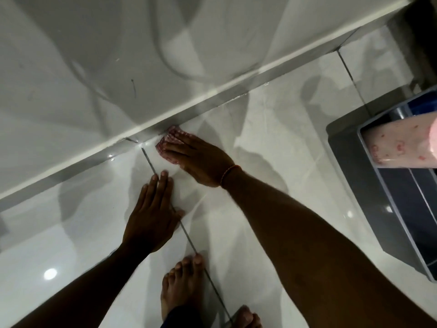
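- Cloth point(170, 136), red-and-white checked and bunched small, lies on the glossy white floor point(272, 143) in the head view, tucked right against the grey skirting point(212, 100) at the foot of the pale wall point(94, 55).
- Right hand point(201, 159) lies palm-down on top of the cloth, its fingers point(179, 144) stretched out straight and close together. They press the fabric flat against the tile rather than curling round it, and only the cloth's far edge and left corner show past the fingertips.
- An orange thread bracelet point(229, 172) circles the right wrist, and the bare forearm runs down to the lower right corner.
- Left hand point(151, 214) rests flat on the floor just beside the right one, nearer the person. Its fingers are straight and slightly spread, they grasp nothing, and their tips point toward the cloth without touching it.
- A dark grout line point(189, 237) runs from the skirting, just left of the cloth, passes under the left hand and goes on between the feet.
- One bare foot point(182, 287) stands on the tile below the left hand, with its toes at the grout line. The toes of the other foot point(248, 318) show at the bottom edge.
- At the right edge, well apart from the hands, stands a blue-grey frame point(387, 185) with pink patterned fabric point(397, 143) lying across its top. What the frame belongs to I cannot tell.
- A round light reflection point(50, 273) shines on the floor at the lower left.
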